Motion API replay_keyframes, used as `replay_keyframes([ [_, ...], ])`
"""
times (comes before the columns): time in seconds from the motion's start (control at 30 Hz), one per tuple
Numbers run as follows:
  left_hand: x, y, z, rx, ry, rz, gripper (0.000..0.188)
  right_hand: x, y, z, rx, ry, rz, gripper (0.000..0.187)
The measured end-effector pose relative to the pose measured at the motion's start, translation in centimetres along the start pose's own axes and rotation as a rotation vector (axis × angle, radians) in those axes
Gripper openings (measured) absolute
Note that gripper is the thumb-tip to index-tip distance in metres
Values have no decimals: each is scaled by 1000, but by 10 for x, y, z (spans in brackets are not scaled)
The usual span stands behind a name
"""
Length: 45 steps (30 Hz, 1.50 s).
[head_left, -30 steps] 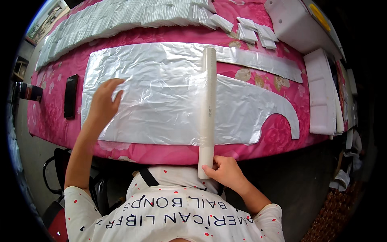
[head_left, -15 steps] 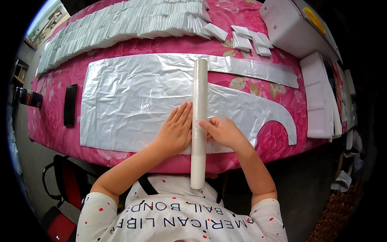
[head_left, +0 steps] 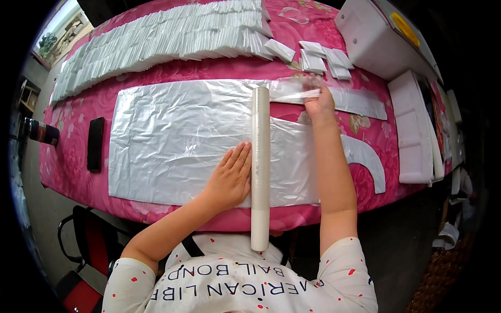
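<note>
A thin, crinkled silvery-white plastic sheet [head_left: 167, 141] lies flat on the table, with a curved cut-out and a long strip [head_left: 360, 101] on its right side. Across it, pointing toward me, rests a long pale roll [head_left: 260, 167] whose near end juts past the table edge. My left hand [head_left: 231, 175] presses flat on the sheet, fingers stretched out against the left side of the roll. Farther off to the right, my right hand [head_left: 319, 99] has its fingers closed on the plastic strip, which looks slightly raised there; the fingertips are somewhat blurred.
Rows of folded white plastic packets [head_left: 162, 39] fill the far side, with several loose packets [head_left: 323, 60] to their right. A black phone [head_left: 95, 144] and a dark jar [head_left: 42, 131] are at left. White foam boxes [head_left: 412, 125] stand at right; a red-black chair [head_left: 91, 235] is near left.
My right hand has left the roll and reached away to the strip, closing on it. My left hand stays flat beside the roll. The view has shifted slightly.
</note>
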State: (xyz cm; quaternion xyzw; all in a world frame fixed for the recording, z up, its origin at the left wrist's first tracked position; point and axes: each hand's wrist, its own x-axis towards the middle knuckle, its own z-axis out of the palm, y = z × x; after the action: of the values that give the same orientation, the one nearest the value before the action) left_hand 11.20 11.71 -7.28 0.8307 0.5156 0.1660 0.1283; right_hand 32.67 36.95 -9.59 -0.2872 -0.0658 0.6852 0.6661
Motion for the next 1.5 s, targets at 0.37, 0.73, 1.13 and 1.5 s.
replay_keyframes([
  [0.37, -1, 1, 5, 24, 11, -12, 56, -25, -135, 50, -294, -168, -384, 34],
  [0.73, 2, -7, 16, 68, 163, 62, 55, -216, 230, 119, -1431, -1234, -184, 34],
  [1.13, -5, -4, 23, -44, 219, 25, 58, -221, 125, 72, -1548, -1174, -665, 42],
  [1.5, -9, -4, 8, -233, 205, 0, 67, -239, 17, -20, -1849, -1268, -605, 47],
])
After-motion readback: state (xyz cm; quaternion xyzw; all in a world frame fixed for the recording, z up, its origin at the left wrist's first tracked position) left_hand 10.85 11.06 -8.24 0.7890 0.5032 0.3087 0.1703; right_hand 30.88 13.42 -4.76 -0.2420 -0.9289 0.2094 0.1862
